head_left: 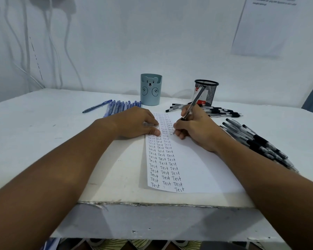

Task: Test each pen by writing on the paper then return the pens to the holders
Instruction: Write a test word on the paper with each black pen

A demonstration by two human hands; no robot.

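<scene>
Nearest, the paper (197,170) lies on the table (43,134) w/ its short edge toward the person, left part filled w/ three columns of "Test". The right part is blank, so there's room for more. Left hand (134,123) lies flat on the sheet's left edge, fingers straight and pressing down, prob. to stop the sheet sliding under the strokes. Right hand (193,127) grips a black pen (193,103) between thumb and fingers, tip on the paper at the end of a row, barrel tilted up and away; looks like mid-word on one more test.

Right of that forearm, a heap of black pens (257,141) lies just beside the sheet. I can't tell if these are tested or waiting. Farther back, a second bunch of black pens (215,111) is spread in front of the mesh cup (207,92). Left of centre, blue pens (121,105) lie in a row next to the bear cup (151,89), one apart at the left. No pens show above either rim, so the returns seem not yet begun.

The rear black bunch sits between the writing hand and the mesh cup; a low reach could scatter it.
</scene>
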